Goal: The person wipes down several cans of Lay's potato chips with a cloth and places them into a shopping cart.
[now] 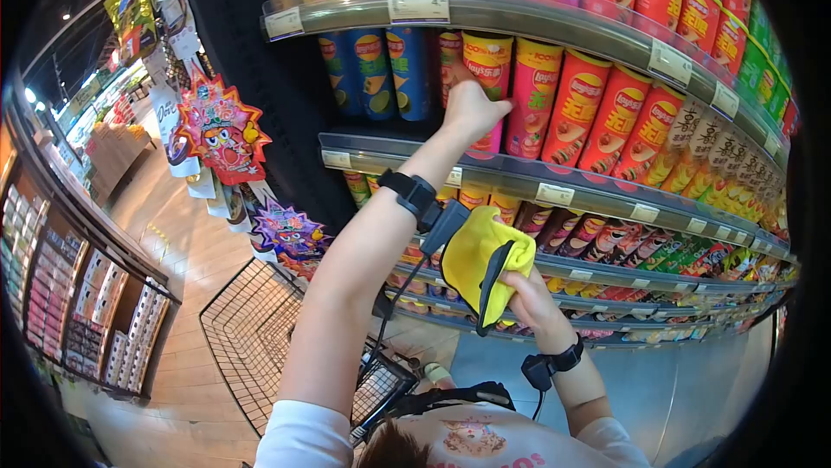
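My left hand reaches up to the middle shelf, closed around a pink chip can with a yellow top. The fingers lie along the can's left side and the thumb sticks out to the right. Part of the can is hidden behind the hand. Lower down, my right hand grips a bright yellow cloth with dark edging, which hangs folded and bunched in front of the lower shelves. Blue chip cans stand left of my left hand, and another pink can stands to its right.
Red chip cans fill the shelf further right. The upper shelf edge juts out above my left hand. A wire shopping cart stands below at the left, near hanging cardboard signs. Cables run from the bands on both my wrists.
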Demonstrator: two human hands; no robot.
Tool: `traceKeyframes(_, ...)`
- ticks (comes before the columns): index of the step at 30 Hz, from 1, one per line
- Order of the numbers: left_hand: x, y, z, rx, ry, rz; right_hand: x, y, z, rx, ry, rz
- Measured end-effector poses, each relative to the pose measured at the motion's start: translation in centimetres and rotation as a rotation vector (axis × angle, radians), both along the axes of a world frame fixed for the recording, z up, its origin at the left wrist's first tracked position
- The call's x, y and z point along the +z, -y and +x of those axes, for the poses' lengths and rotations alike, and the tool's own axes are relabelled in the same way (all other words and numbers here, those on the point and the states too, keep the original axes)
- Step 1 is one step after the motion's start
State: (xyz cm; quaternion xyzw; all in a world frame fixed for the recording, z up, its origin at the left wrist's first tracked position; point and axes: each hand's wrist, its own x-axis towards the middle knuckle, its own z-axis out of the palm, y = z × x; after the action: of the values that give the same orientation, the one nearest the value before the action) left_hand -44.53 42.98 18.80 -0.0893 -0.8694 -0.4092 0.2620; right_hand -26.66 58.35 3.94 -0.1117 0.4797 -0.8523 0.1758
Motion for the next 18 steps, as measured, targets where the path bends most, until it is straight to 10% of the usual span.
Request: traceKeyframes(18,0.8,4.0,12.2,-0.213,-0.643,-0.236,-0.7,0.2,-1.0,-0.206,-0.226,-0.089)
